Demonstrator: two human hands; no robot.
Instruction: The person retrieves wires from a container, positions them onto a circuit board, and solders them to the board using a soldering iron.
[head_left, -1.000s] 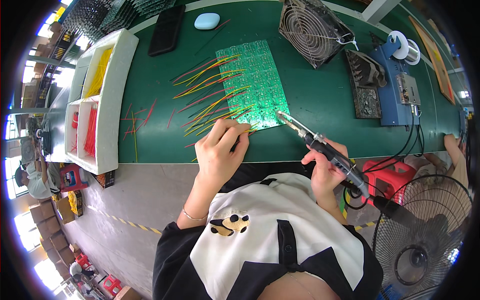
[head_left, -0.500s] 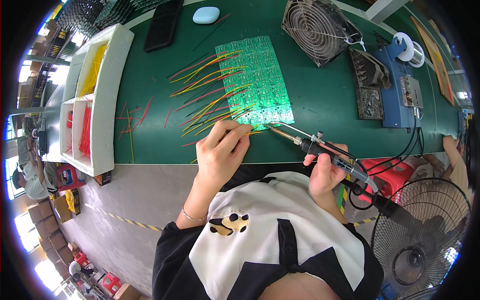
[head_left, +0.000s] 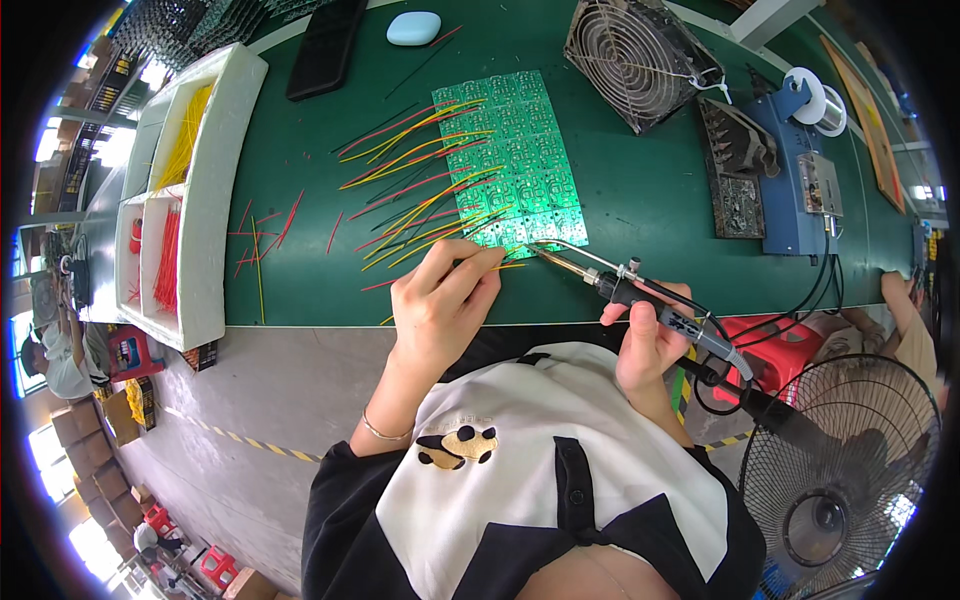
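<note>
We grip the soldering iron in our right hand, tip at the green circuit board; our left hand fingers pinch a yellow wire.

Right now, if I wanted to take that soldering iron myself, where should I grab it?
Probably by the black handle of the soldering iron, where the right hand holds it now. Come from the cable end, at the near right. The bare metal tip points left at the green board, beside the left hand, so keep off that end.
</note>
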